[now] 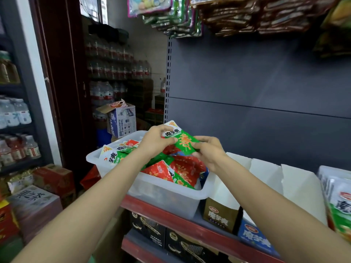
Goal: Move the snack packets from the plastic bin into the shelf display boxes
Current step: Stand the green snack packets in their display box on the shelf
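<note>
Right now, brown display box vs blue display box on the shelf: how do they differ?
The brown display box stands right beside the plastic bin; the blue display box sits one place further right. The brown box's front is olive-brown, the blue box's is blue. Both carry the same white lettering and red logo, have white flaps raised, and show no snack packets inside from this view.

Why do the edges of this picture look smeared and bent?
Head view: the wide-angle lens bows the shelf upright; the hanging packets near the top edge are smeared; the green packet in both hands at centre is sharper; lighting is soft, with no harsh glare.
</note>
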`<state>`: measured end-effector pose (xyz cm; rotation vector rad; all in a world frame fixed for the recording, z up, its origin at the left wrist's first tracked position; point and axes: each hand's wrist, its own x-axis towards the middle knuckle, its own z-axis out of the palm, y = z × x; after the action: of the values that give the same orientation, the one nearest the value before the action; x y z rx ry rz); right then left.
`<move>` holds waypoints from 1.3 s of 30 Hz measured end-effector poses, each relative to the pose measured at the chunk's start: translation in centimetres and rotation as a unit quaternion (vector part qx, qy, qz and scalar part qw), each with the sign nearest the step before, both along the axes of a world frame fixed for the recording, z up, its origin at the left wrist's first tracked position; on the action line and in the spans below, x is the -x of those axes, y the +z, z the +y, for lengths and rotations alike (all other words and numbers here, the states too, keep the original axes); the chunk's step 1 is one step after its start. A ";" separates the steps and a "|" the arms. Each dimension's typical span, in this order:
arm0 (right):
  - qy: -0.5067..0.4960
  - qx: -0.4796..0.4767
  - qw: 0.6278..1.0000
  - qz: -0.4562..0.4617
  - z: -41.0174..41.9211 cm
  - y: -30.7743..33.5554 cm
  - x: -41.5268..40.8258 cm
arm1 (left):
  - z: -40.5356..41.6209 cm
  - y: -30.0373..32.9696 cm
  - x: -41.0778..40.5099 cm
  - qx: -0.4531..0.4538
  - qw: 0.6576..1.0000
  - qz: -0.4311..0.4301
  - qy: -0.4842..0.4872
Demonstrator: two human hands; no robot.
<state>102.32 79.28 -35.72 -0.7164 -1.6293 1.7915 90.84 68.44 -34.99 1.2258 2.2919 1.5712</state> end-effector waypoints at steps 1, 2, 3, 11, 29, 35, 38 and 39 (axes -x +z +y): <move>-0.011 0.003 1.000 0.018 0.1 0.2 -0.9 | 0.3 -0.1 -0.7 -0.022 0.999 -0.024 0.019; -0.018 0.004 0.999 0.034 0.3 0.3 -1.8 | 0.6 -0.1 -1.6 -0.035 0.998 -0.042 0.026; -0.023 0.005 0.999 0.049 0.4 0.4 -2.9 | 0.9 -0.1 -2.6 -0.044 0.997 -0.060 0.022; -0.024 -0.075 0.996 0.042 2.2 0.5 -13.5 | 4.4 0.1 -11.5 -0.123 0.957 -0.205 -0.164; -0.205 -0.499 0.802 -0.255 9.2 -0.6 -32.4 | 14.6 -1.2 -28.9 0.007 0.953 0.097 -0.287; -0.225 -0.537 0.742 -0.332 10.2 -1.8 -33.3 | 15.4 -2.9 -29.0 0.058 0.935 0.258 -0.238; -0.211 -0.548 0.721 -0.369 10.0 -2.3 -33.5 | 15.4 -3.8 -29.0 0.083 0.927 0.305 -0.204; -0.208 -0.552 0.717 -0.372 9.9 -2.4 -33.5 | 15.4 -4.0 -29.1 0.086 0.927 0.308 -0.197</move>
<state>135.81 89.20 -38.13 -1.0892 -2.3345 -0.0499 119.90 83.82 -38.96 2.1927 2.2023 0.9061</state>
